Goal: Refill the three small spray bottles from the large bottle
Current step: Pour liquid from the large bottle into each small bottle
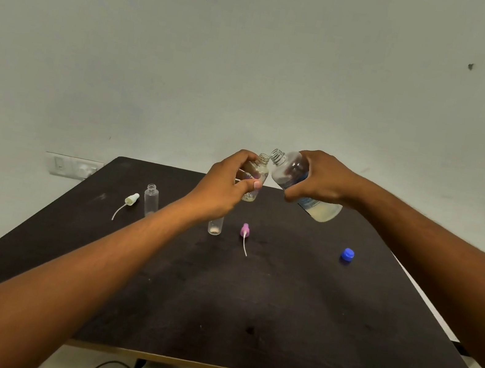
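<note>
Dark table [244, 314]; large bottle [296, 182] gripped, right hand [320, 178].

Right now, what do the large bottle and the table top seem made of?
Large bottle: clear thin plastic by the look, glossy; threaded neck and liquid visible through the wall. Table top: dark matte board, probably laminated wood; pale edge along the front.

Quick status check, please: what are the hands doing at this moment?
Left hand holds small bottle. Right hand tips large bottle, mouths nearly touching. Two small bottles wait on table. Nothing in the way.
</note>
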`<state>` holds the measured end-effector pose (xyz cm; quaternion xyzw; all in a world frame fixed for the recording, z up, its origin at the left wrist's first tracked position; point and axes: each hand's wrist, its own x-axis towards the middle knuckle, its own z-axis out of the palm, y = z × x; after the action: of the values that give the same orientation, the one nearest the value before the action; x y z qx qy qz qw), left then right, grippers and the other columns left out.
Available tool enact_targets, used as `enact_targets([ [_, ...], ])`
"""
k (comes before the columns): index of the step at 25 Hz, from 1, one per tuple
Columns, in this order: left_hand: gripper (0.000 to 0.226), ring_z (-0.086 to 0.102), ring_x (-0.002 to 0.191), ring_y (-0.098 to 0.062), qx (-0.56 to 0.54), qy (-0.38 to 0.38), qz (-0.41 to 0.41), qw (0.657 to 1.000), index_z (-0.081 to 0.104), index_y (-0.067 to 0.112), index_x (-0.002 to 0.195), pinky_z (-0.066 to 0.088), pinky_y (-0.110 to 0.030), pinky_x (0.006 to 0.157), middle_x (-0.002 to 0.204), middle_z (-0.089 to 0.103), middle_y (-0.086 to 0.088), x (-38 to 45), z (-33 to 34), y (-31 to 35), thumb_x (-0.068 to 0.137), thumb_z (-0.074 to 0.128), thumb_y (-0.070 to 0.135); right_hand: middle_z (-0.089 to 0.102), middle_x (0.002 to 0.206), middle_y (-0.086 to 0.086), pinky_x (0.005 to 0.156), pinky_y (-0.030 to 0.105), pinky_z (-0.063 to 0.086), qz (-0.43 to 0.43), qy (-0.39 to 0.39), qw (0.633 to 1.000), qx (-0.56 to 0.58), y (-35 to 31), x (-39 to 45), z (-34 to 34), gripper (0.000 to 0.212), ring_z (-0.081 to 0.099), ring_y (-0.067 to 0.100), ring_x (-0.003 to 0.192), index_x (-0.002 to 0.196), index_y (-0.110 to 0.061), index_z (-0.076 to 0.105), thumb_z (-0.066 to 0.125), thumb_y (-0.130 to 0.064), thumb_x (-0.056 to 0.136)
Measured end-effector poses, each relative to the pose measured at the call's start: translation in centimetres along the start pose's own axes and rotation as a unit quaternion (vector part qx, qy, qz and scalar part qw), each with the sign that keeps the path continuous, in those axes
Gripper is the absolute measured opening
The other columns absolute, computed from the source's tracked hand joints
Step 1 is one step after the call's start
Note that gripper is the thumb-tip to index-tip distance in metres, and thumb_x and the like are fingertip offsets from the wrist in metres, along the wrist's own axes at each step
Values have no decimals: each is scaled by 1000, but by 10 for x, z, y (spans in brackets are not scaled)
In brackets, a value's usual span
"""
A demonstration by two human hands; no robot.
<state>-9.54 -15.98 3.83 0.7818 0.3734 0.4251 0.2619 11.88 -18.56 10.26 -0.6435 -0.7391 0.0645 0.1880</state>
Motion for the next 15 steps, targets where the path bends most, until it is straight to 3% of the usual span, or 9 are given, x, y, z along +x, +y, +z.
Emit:
enact_targets([
  [4, 40, 61, 102, -6, -5, 6, -4, 1000, 51, 21, 135, 47, -12, 72, 114, 60, 9, 1, 0, 1, 98, 65, 19, 67, 108, 6, 82, 41, 56, 2, -16, 1000, -27, -6, 0, -8, 57, 64, 26, 98, 118, -13, 63, 86, -28, 68],
  [9, 40, 62, 105, -10, -18, 12, -8, 1000, 51, 21, 134, 49, -13, 74, 115, 62, 7, -1, 3, 1, 97, 67, 19, 67, 108, 5, 68, 29, 49, -2, -42, 998, -38, -9, 2, -17, 54, 63, 25, 96, 115, -15, 62, 87, -26, 68],
  [15, 41, 61, 108, -12, -16, 15, -11, 1000, 51, 21, 134, 48, -13, 76, 120, 62, 4, -1, 6, 1, 96, 68, 20, 62, 103, 1, 62, 25, 41, -1, -67, 995, -79, -14, 3, -28, 49, 58, 18, 87, 109, -18, 57, 87, -28, 71],
])
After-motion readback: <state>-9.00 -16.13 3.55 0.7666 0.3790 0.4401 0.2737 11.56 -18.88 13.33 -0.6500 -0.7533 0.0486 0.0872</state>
